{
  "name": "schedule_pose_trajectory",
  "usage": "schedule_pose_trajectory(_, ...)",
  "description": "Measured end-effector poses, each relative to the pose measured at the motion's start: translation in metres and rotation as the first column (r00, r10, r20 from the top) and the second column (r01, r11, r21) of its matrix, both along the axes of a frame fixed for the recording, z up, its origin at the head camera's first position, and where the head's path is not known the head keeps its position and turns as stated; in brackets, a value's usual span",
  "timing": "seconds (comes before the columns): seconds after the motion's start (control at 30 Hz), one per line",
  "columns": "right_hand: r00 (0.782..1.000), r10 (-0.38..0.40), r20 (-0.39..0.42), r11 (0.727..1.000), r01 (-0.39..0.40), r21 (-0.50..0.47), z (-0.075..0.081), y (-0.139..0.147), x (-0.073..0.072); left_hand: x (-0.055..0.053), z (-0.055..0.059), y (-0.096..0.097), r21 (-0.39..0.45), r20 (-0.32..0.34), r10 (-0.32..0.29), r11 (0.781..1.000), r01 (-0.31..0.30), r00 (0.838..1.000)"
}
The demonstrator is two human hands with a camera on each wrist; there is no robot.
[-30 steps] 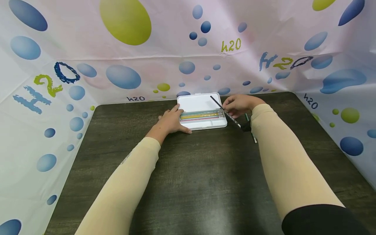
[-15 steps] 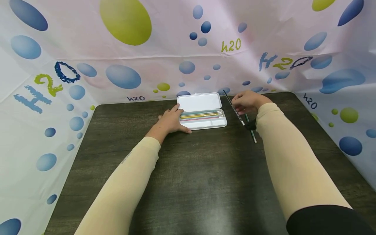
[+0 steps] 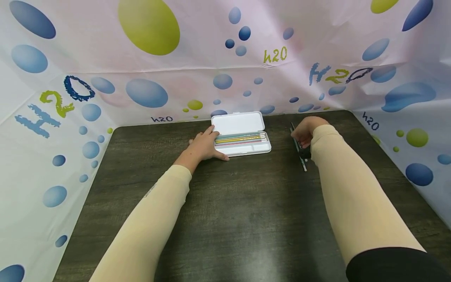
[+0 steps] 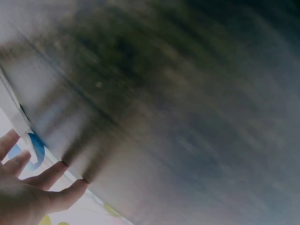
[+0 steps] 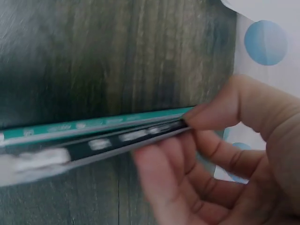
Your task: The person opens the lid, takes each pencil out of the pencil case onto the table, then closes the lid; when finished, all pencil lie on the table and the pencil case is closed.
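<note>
My left hand (image 3: 202, 147) rests with spread fingers against the left end of an open white pencil case (image 3: 237, 123). Inside the case lie several pencils (image 3: 243, 138), among them yellow, red and greenish ones. To the right of the case, my right hand (image 3: 308, 130) pinches a black pencil (image 5: 112, 141) with white markings between thumb and fingers. Right beside it a green pencil (image 5: 70, 127) lies on the table, nearly parallel; in the head view the right hand covers part of both. The left wrist view shows the left hand's fingers (image 4: 54, 176) stretched out.
A dark wood-grain table (image 3: 229, 207) spreads out before me. Behind it and along both sides hangs a white sheet (image 3: 197, 39) printed with blue and green drops. The case's raised lid stands close to the back edge.
My right hand has carried the black pencil from over the case's right end rightward and down to the green pencil. The left hand and the case have stayed in place.
</note>
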State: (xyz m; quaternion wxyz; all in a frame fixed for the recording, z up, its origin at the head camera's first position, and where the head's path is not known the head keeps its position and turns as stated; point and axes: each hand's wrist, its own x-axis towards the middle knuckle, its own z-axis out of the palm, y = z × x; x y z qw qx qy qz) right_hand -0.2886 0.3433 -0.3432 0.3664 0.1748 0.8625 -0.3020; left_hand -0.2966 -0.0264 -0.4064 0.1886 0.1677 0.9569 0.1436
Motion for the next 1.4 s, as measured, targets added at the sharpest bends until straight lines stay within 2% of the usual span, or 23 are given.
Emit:
schedule_pose_trajectory(0.17,0.994,0.081,0.072,0.995,-0.084,0.049,0.008,-0.007,0.01,0.0,-0.003,0.0,-0.009,-0.005,0.0,1.0,0.0,1.0)
schedule_pose_trajectory(0.4,0.99,0.091,0.107,0.994,-0.096,0.044,0.02,-0.017,0.021,0.0,-0.003,0.0,-0.006,-0.005,-0.001,1.0,0.001,1.0)
schedule_pose_trajectory(0.8,0.994,0.083,0.073,0.995,-0.087,0.042,0.013,-0.015,0.023,0.001,0.001,0.0,0.004,-0.001,-0.007,1.0,0.007,1.0)
schedule_pose_trajectory(1.1,0.995,0.086,0.045,0.994,-0.089,0.066,0.002,-0.01,0.02,0.001,0.001,-0.001,0.012,0.001,-0.004,1.0,0.004,1.0)
schedule_pose_trajectory(1.4,0.993,0.094,0.065,0.994,-0.096,0.042,0.008,-0.011,0.018,0.0,0.001,-0.001,0.007,0.003,-0.002,1.0,0.002,1.0)
